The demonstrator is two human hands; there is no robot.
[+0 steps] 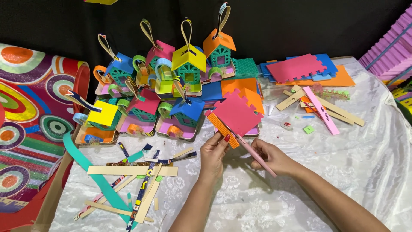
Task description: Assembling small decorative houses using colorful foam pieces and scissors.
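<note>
My left hand pinches the lower edge of a pink foam square with notched edges, with a strip of orange corrugated foam held against it. My right hand grips a pink pen-like stick whose tip lies along the pink square's lower right edge. Both hands hover over a white lace-patterned tablecloth. Just behind the pink square stand several small colourful foam houses with loop handles.
Loose paper and foam strips and a long teal strip lie at the left front. A stack of foam sheets, beige strips and a pink strip lie back right. A rolled patterned sheet is at the left, purple corrugated foam far right.
</note>
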